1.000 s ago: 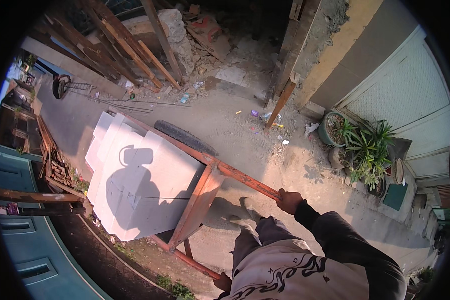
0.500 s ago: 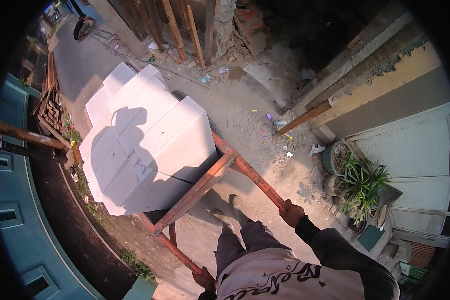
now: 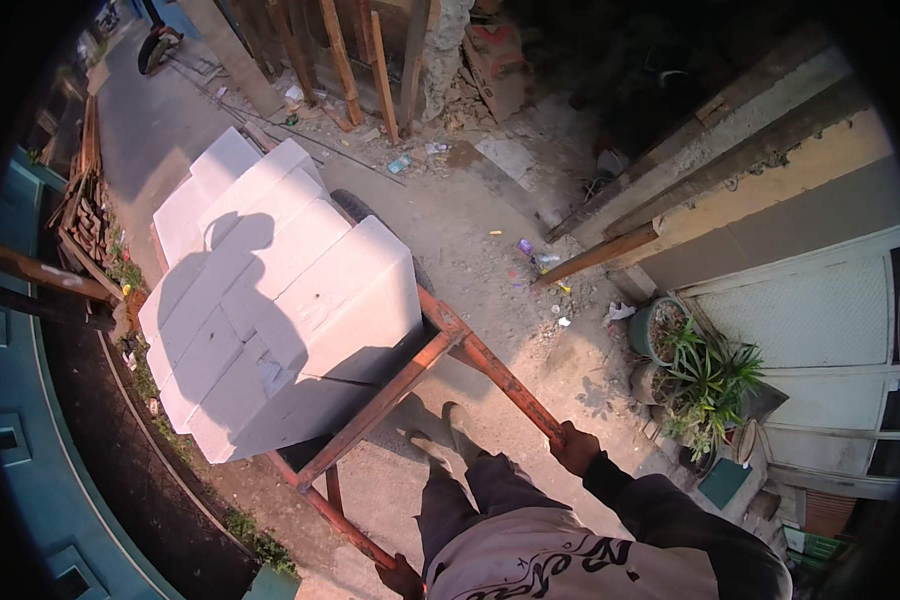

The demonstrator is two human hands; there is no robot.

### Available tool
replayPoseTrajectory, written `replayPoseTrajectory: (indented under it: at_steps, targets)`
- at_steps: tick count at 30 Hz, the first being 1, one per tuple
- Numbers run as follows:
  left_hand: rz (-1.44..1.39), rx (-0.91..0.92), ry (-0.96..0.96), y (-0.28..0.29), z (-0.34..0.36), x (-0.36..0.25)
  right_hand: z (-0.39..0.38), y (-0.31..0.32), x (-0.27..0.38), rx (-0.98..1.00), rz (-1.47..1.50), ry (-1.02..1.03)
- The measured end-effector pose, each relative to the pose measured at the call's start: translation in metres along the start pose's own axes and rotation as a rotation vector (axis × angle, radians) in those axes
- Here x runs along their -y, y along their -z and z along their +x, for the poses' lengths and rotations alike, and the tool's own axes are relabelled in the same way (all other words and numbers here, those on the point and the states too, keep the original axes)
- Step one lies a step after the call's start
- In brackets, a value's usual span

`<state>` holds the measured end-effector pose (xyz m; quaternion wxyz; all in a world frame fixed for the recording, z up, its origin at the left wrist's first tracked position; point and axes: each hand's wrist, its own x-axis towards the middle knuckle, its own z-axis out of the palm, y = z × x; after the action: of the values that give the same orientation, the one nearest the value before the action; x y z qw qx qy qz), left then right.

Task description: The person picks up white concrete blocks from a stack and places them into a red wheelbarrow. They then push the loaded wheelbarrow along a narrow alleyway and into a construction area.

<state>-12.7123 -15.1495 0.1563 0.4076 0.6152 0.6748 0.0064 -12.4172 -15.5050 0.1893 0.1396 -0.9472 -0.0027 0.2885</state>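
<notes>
In front of me stands a cart with an orange-red metal frame point(image 3: 375, 407), loaded with stacked white blocks point(image 3: 355, 290). My shadow falls across the load. My right hand point(image 3: 575, 448) is wrapped round the end of the right handle point(image 3: 515, 390). Lower down, my left hand point(image 3: 402, 577) grips the end of the left handle point(image 3: 348, 528), and part of that hand is hidden by my shirt. A black wheel point(image 3: 358, 207) shows on the cart's right side; the other side's wheel is hidden by the load.
Potted plants point(image 3: 710, 375) stand at the right by a white door point(image 3: 820, 310). A wooden beam point(image 3: 600, 254) juts from the right wall. Wood scraps point(image 3: 88, 215) lie left, beside a teal wall point(image 3: 45, 400). Up the lane point(image 3: 140, 110), a person point(image 3: 157, 48) crouches.
The cart and its blocks have shifted slightly left and down in the picture, both hands still on the handles. My feet have moved slightly left and down too.
</notes>
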Motion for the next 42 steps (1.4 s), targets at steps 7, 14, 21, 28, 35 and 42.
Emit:
replayPoseTrajectory:
  at_steps: [7,14,21,28,35,42]
  targets:
    - [0.068,-0.006,-0.163,-0.006,0.045,0.083,-0.003,0.005,0.004,0.030,-0.020,-0.013]
    - [-0.006,-0.009,-0.151,-0.007,0.042,0.083,-0.002,-0.001,0.001,0.041,0.002,-0.026]
    - [0.000,-0.021,-0.155,-0.002,0.034,0.075,-0.001,0.006,0.006,0.060,0.008,-0.036]
    - [-0.128,-0.053,-0.118,-0.001,0.013,0.029,0.000,0.003,0.002,0.037,0.007,0.012]
    - [0.042,-0.094,-0.087,-0.001,0.012,0.012,-0.004,0.016,0.009,0.068,0.017,-0.014]
    - [-0.054,-0.117,-0.145,-0.003,0.030,0.052,-0.007,0.023,0.012,0.069,0.043,0.022]
